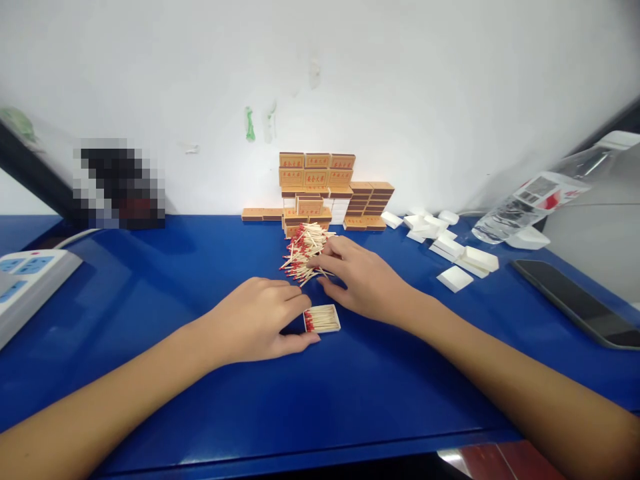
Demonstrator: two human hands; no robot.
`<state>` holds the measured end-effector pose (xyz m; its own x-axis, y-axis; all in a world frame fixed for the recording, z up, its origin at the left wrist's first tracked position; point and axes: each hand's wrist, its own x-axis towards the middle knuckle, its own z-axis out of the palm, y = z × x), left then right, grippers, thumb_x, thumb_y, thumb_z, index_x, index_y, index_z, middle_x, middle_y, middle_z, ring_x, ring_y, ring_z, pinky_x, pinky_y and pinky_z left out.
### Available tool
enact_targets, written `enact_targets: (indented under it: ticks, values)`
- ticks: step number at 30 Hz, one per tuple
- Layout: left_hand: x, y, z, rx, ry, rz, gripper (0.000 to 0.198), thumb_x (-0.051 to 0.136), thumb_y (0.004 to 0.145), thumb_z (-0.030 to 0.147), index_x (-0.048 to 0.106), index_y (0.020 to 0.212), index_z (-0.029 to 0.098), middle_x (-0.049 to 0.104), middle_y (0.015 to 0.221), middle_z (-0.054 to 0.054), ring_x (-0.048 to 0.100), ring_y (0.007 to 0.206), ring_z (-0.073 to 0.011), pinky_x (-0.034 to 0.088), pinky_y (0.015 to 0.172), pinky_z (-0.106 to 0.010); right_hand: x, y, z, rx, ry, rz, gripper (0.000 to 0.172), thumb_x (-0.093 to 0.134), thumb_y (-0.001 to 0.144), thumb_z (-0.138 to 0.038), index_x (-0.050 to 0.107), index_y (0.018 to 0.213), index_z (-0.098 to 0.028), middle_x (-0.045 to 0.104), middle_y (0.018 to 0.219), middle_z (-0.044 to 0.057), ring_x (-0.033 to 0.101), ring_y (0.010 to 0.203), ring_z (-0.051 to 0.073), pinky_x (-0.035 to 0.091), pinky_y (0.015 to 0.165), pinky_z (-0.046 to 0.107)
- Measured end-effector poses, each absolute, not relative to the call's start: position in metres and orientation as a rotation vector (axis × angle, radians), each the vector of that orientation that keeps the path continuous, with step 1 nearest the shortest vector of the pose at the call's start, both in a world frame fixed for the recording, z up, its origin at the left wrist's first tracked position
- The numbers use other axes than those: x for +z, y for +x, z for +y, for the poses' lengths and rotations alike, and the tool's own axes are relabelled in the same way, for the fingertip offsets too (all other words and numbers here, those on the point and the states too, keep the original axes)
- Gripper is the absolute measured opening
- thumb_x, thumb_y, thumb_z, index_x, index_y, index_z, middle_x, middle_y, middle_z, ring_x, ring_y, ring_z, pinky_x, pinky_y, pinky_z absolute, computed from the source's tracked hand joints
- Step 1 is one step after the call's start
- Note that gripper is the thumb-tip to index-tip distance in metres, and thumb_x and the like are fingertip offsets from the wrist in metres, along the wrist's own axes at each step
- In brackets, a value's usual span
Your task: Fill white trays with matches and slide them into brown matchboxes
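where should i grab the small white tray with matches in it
Probably pinch the white tray by its long near and far walls, from the left, where the left hand is; it lies flat and open-topped with matches inside, so keep it level.

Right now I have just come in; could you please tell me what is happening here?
A person's left hand is at the left end of a small tray holding matches. The right hand is at the loose match pile just beyond. Matchboxes are stacked near the wall, and white trays lie to the right.
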<state>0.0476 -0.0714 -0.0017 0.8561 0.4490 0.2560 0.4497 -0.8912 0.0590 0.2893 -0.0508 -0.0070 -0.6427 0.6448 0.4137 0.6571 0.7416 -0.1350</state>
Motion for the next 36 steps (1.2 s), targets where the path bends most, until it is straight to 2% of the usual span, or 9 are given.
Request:
enact_targets:
  ticks: [7,13,21,30,36]
  values:
    - [-0.003,0.049,-0.073,-0.411,-3.041,-0.727,0.033,0.063,0.100,0.049,0.073,0.096,0.017,0.068,0.079,-0.001,0.068,0.072,-0.0206,0.046,0.067,-0.035,-0.012,0.282,-0.040,-0.011,-0.952,-2.559,0.017,0.053,0.103,-0.020,0.070,0.100,-0.016,0.058,0.103,0.012,0.054,0.099,0.025,0.048,0.087,0.039]
    - [-0.003,0.048,-0.072,-0.418,-3.024,-0.727,0.034,0.062,0.100,0.049,0.073,0.097,0.017,0.068,0.078,-0.001,0.068,0.072,-0.0203,0.047,0.067,-0.035,-0.015,0.286,-0.037,0.136,-0.972,-2.557,0.011,0.058,0.103,-0.022,0.068,0.106,-0.017,0.058,0.105,0.010,0.054,0.100,0.024,0.047,0.090,0.039]
    - [-0.001,0.048,-0.071,-0.409,-3.020,-0.718,0.034,0.062,0.101,0.049,0.072,0.097,0.017,0.068,0.078,-0.001,0.068,0.072,-0.0194,0.046,0.066,-0.034,-0.001,0.289,-0.046,0.308,-1.095,-2.581,0.007,0.060,0.103,-0.020,0.064,0.097,-0.017,0.059,0.102,0.008,0.056,0.099,0.022,0.046,0.086,0.035]
    - [0.000,0.047,-0.069,-0.427,-2.989,-0.736,0.033,0.061,0.101,0.047,0.072,0.095,0.016,0.069,0.079,-0.002,0.067,0.071,-0.0189,0.045,0.065,-0.033,-0.005,0.301,-0.048,0.206,-1.204,-2.629,0.014,0.052,0.107,-0.023,0.061,0.098,-0.016,0.060,0.104,0.010,0.058,0.096,0.023,0.048,0.085,0.036]
    - [0.000,0.046,-0.067,-0.429,-2.967,-0.821,0.033,0.063,0.100,0.048,0.072,0.094,0.016,0.069,0.078,-0.001,0.068,0.071,-0.0203,0.046,0.064,-0.034,0.014,0.315,-0.055,0.155,-1.174,-2.588,0.016,0.051,0.107,-0.023,0.060,0.096,-0.018,0.059,0.103,0.010,0.058,0.094,0.023,0.049,0.082,0.036]
